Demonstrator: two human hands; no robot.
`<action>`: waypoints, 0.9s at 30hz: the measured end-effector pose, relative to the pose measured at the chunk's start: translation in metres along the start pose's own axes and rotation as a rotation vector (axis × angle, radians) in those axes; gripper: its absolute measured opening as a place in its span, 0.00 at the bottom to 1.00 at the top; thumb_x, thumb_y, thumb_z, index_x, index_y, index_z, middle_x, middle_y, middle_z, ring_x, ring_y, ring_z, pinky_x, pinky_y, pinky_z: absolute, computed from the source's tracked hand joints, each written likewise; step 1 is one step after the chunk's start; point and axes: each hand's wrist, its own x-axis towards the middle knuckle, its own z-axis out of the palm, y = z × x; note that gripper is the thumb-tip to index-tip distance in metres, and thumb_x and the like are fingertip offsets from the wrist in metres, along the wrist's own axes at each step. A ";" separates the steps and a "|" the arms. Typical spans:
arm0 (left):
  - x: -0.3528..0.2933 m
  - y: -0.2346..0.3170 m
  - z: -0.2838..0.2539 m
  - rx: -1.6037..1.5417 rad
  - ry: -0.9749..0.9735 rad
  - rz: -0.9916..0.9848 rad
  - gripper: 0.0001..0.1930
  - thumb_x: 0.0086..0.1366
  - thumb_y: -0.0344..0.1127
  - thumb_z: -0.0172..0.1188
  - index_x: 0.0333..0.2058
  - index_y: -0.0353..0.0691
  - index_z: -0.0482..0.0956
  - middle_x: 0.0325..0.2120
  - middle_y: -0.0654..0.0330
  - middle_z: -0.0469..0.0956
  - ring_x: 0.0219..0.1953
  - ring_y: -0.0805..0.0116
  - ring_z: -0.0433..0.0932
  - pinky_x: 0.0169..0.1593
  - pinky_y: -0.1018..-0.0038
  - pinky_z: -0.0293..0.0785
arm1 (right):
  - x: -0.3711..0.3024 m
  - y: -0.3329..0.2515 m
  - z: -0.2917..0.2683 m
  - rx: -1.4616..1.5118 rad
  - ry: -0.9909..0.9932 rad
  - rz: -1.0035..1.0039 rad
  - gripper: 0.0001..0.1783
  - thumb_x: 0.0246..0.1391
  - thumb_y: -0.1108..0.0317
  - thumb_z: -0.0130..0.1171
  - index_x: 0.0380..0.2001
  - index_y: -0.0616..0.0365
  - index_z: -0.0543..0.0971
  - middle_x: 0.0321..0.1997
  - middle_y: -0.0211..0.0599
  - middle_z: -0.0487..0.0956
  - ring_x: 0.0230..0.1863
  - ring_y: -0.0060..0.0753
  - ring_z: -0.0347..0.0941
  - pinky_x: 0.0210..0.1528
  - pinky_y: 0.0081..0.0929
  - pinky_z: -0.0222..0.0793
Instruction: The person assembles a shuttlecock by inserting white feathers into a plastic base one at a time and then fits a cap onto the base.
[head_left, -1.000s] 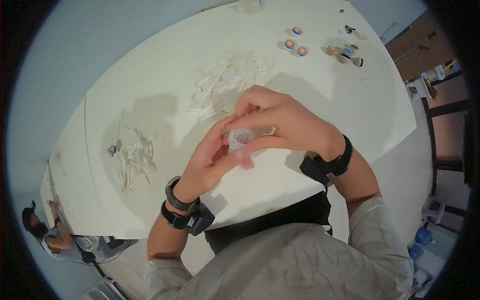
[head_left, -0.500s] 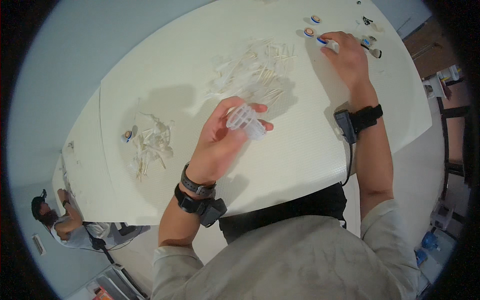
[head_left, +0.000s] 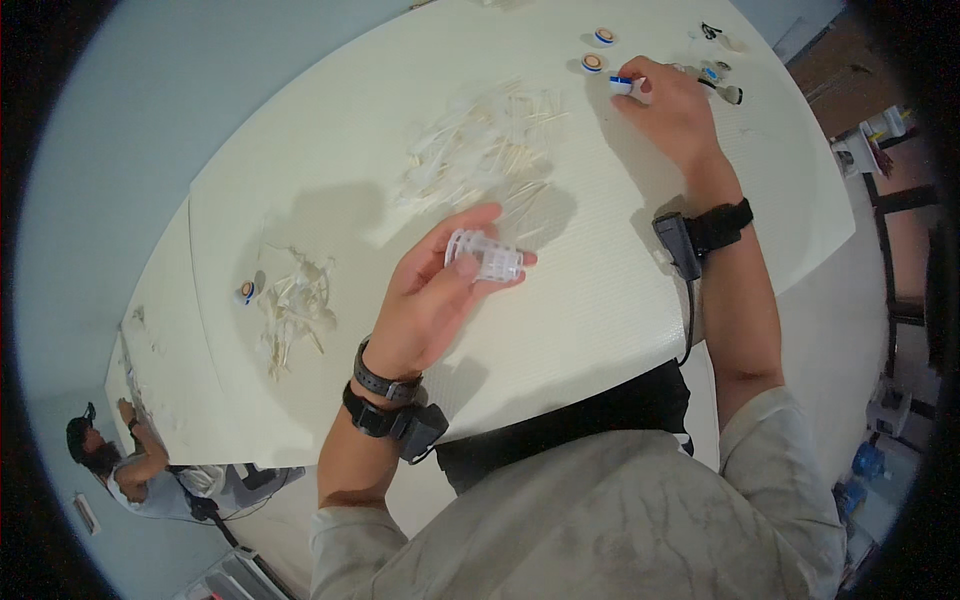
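Holding one clear ribbed vial [head_left: 485,257], left hand [head_left: 430,300] (right hand [head_left: 672,105] on one blue-white cap [head_left: 622,85]).

Head-worn fisheye — looking down, close over table [head_left: 330,180]

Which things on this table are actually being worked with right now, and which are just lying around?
In use:
- clear plastic vial, held in the left hand
- small blue-and-white cap, under the right hand

Lying about:
- heap of white sticks
- smaller pile of wrappers
- round caps
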 end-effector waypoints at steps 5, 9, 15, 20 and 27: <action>-0.002 -0.007 0.001 0.608 -0.022 0.109 0.25 0.68 0.26 0.61 0.63 0.35 0.69 0.46 0.59 0.79 0.49 0.68 0.79 0.53 0.72 0.75 | 0.002 -0.009 -0.008 0.026 -0.024 0.006 0.09 0.55 0.64 0.65 0.39 0.51 0.83 0.41 0.35 0.84 0.42 0.42 0.81 0.47 0.38 0.77; -0.001 -0.014 0.009 0.573 -0.065 0.057 0.26 0.65 0.23 0.64 0.61 0.36 0.70 0.45 0.62 0.80 0.47 0.75 0.78 0.51 0.76 0.74 | 0.003 -0.009 -0.009 0.202 -0.024 -0.057 0.09 0.55 0.68 0.65 0.40 0.52 0.82 0.40 0.36 0.83 0.42 0.40 0.81 0.46 0.36 0.77; 0.003 -0.017 0.005 0.733 -0.034 0.061 0.27 0.62 0.20 0.67 0.60 0.35 0.71 0.47 0.62 0.79 0.51 0.74 0.77 0.53 0.76 0.74 | -0.001 -0.007 -0.003 0.215 -0.114 -0.037 0.19 0.52 0.67 0.69 0.48 0.51 0.80 0.45 0.36 0.83 0.46 0.40 0.81 0.51 0.34 0.77; 0.001 -0.013 0.005 0.735 0.026 0.188 0.27 0.63 0.19 0.65 0.61 0.34 0.71 0.54 0.59 0.76 0.55 0.71 0.75 0.62 0.71 0.70 | -0.001 -0.008 -0.009 0.182 -0.034 -0.016 0.21 0.51 0.66 0.71 0.50 0.50 0.80 0.48 0.37 0.83 0.50 0.41 0.80 0.53 0.35 0.76; -0.001 -0.011 0.004 0.646 0.098 0.099 0.24 0.66 0.23 0.61 0.61 0.34 0.72 0.53 0.60 0.76 0.55 0.71 0.75 0.62 0.71 0.70 | -0.029 -0.090 -0.047 0.880 -0.518 -0.480 0.20 0.48 0.68 0.73 0.47 0.55 0.83 0.54 0.39 0.82 0.51 0.43 0.77 0.54 0.35 0.74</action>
